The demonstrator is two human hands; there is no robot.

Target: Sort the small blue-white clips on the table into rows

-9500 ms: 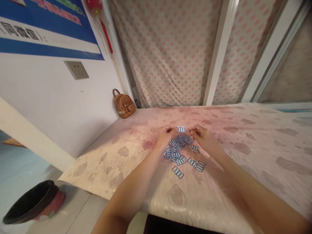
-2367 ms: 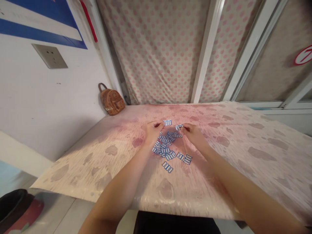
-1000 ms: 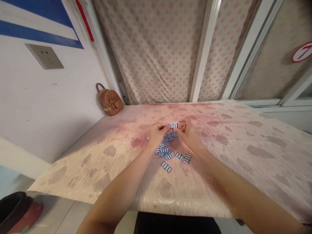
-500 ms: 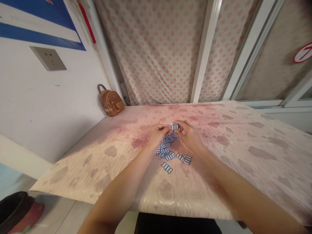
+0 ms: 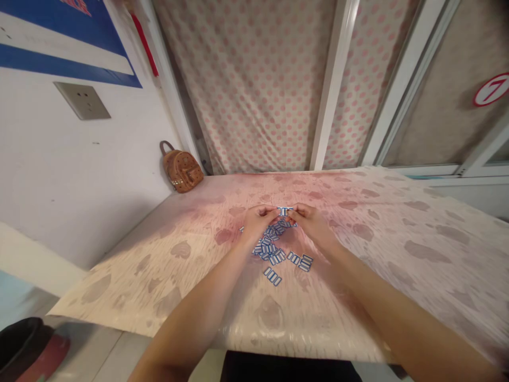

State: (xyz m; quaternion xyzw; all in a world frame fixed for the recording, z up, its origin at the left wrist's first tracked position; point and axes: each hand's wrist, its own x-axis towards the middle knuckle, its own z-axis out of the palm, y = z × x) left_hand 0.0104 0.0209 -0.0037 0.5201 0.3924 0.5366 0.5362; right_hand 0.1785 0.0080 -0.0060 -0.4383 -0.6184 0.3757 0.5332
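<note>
Between both hands is a small flat blue-and-white striped piece, held up just above the far end of a pile. My left hand pinches its left end with thumb and forefinger. At its right end, my right hand is closed on it, thumb in front. Below lies a loose pile of similar striped pieces, partly overlapping each other. Two more pieces lie right of the pile, and a single piece lies nearer to me. What these pieces are exactly, I cannot tell.
A patterned cloth covers the table. A small brown backpack leans against the wall at the back left. Behind the table hangs a dotted curtain. A dark and red bin stands on the floor at the left.
My right hand has shifted its hold on the piece, its fingers now lower and its thumb over the right end. The left hand stays on the left end. The view has tilted slightly.
</note>
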